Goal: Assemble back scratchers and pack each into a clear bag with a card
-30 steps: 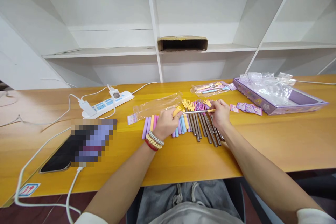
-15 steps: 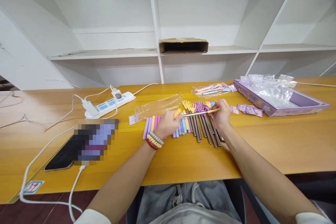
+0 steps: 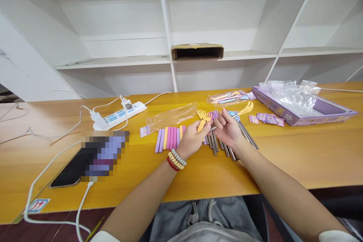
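While gripping a smooth yellow plastic tube handle (image 3: 201, 126) in the closed left hand (image 3: 193, 138), steadying a thin shiny metal rod with a yellow, splayed, hand-shaped head (image 3: 245, 109) in the curled fingers of the right hand (image 3: 228, 130). Holding both over the wooden table (image 3: 283, 155), left of the shallow purple cardboard box (image 3: 272, 109). Cannot tell, with fingers in the way, whether handle and rod are joined.

Can count nine rounded matte handles (image 3: 171, 138) lined up farther left of the box than the hands: three lavender, two yellow, four pink. Can see, nearer to the box, a fan of glossy metal tubes (image 3: 232, 154) with yellow, purple and blue finger-like heads, too overlapped to count. Just left of the box, also, several small pink-and-purple printed cards (image 3: 269, 118) and one crinkly clear packet of coloured sticks (image 3: 227, 97); well left of it, one flat clear plastic sleeve (image 3: 172, 116). Inside the box, a loose heap of clear wrappers (image 3: 297, 96).

Reaching in from both sides with forearms slanted inward, wrists close together, right palm turned partly upward, left thumb pointing toward the right hand, coiled bands (image 3: 177, 159) circling the left wrist.
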### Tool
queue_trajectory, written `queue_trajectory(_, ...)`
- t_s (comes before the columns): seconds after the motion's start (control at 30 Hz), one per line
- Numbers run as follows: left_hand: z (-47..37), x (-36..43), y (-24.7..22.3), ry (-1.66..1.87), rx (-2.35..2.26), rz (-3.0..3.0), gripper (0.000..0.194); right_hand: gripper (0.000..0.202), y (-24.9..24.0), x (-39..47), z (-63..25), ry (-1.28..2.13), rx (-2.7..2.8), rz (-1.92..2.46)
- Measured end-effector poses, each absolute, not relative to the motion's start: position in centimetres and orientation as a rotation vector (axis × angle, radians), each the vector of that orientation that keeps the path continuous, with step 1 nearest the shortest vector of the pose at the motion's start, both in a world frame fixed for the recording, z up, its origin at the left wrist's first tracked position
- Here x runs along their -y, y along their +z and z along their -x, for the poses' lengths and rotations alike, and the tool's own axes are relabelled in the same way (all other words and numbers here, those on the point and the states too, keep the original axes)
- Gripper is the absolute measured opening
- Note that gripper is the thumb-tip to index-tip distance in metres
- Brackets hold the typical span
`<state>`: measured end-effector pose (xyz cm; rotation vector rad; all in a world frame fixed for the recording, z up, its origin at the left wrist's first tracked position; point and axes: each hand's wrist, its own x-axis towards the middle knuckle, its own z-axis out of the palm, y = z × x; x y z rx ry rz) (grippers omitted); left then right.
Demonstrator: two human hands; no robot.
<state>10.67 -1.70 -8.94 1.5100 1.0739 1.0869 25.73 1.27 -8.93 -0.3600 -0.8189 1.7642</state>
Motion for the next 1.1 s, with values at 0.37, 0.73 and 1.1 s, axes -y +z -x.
queue_trajectory(0.37,-6.8,-1.0,-7.8,1.403,-1.432,-1.576,0.034,0.055,-8.6,-2.3,-28.3,1.774,0.604,0.541)
queue_trajectory(0.73,-6.5,-0.9,-7.7,1.348,-1.452,-1.670,0.029,0.027,-8.7,-2.8,-27.8,1.470,0.837,0.763)
queue_trajectory(1.1,-6.5,-1.0,-8.1,1.269,-1.573,-1.881,0.031,0.032,-9.4,-3.2,-28.0,1.215,1.067,0.947)
